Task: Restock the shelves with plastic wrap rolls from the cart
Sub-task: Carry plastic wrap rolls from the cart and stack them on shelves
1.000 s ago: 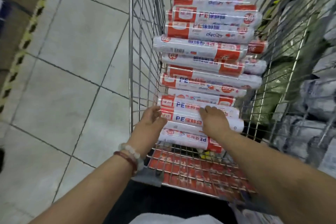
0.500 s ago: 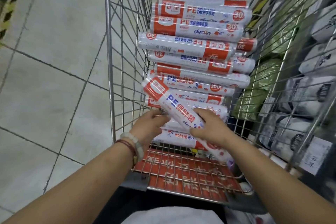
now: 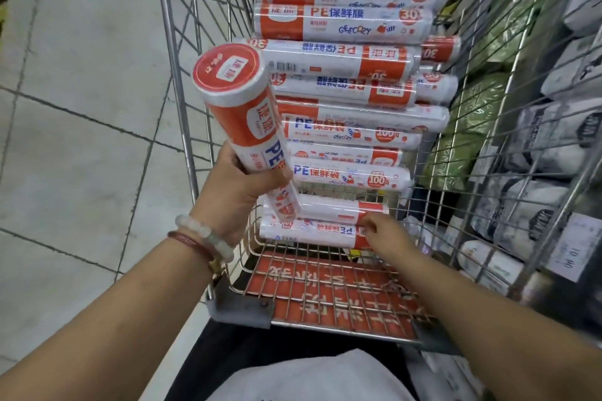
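A wire shopping cart holds a stack of several orange-and-white plastic wrap rolls lying crosswise. My left hand grips one plastic wrap roll around its lower part and holds it nearly upright above the cart's near left corner, its orange end cap facing me. My right hand reaches into the cart and pinches the orange right end of the nearest roll at the bottom of the stack.
Shelves on the right carry grey-white and green packaged goods seen through the cart's wire side. A price tag hangs on the shelf edge. Grey tiled floor lies to the left. An orange panel lines the cart's near flap.
The roll held by both hands is now in my left hand alone, raised and tipped upright. My right hand let go and moved down to the nearest roll in the cart.
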